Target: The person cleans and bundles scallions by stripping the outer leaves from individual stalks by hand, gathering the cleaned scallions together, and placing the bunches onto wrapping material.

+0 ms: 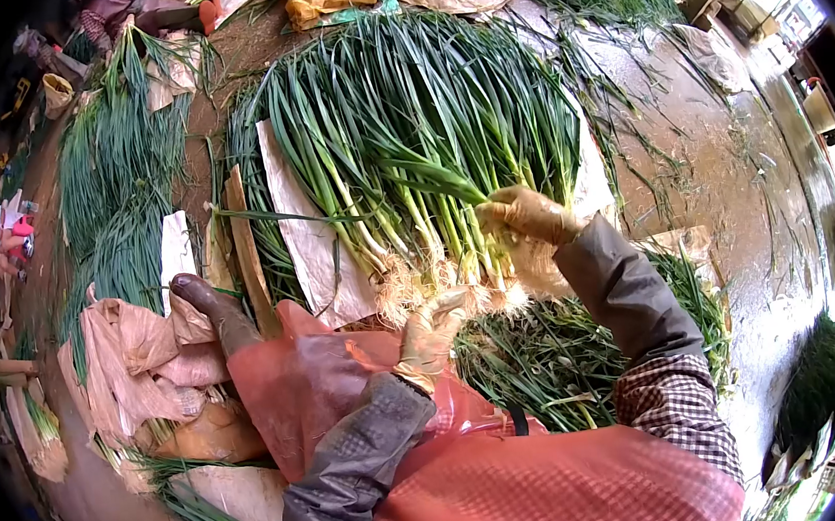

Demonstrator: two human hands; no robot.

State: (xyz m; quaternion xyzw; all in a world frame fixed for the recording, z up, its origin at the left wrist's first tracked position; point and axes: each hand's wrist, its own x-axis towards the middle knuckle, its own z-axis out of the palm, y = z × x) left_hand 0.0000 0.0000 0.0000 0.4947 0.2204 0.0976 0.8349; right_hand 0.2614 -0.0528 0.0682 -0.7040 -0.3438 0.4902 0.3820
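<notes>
A wide pile of leeks point(425, 129) lies in front of me, long green leaves pointing away and pale stems towards me. Their bushy, whitish roots point(399, 292) face my lap. My right hand point(526, 215), in a tan glove, is closed around a leek point(445, 175) whose leaves slant up to the left over the pile. Lower down, my left hand point(429, 335), gloved too, has its fingers drawn together at the roots' near edge. Whatever its fingertips hold is hidden. Pale sheeting point(311, 246) shows under the pile's left side.
Loose green trimmings point(548, 363) are heaped beside my red apron point(550, 489). More leeks point(123, 178) lie along the left, near crumpled pinkish sacking point(140, 357). A wooden strip point(250, 251) borders the pile. Another person point(127, 12) is at the upper left. Wet floor point(712, 182) stretches right.
</notes>
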